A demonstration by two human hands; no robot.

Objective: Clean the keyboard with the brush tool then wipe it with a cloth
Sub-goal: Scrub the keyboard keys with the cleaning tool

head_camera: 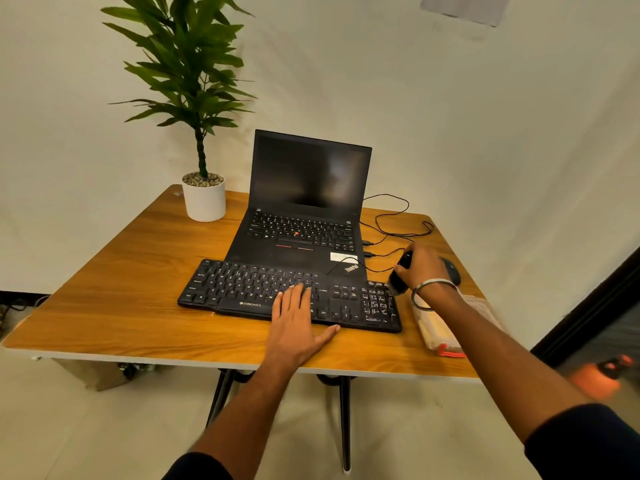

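Now brushing step: left hand (294, 318) flat, fingers spread, pins keyboard (263, 294); right hand (424, 268) fingers wrapped round brush (400, 277) at desk's (104, 289) right edge. Next, likely sweep bristles along keys.

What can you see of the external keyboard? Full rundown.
The keyboard is black, full-size with a number pad, apparently plastic, with white legends and a Zebronics logo on its front edge. It lies flat on the table, angled, its back edge overlapping the laptop palm rest. The left hand rests flat on its middle. The right hand holds the brush at its right end.
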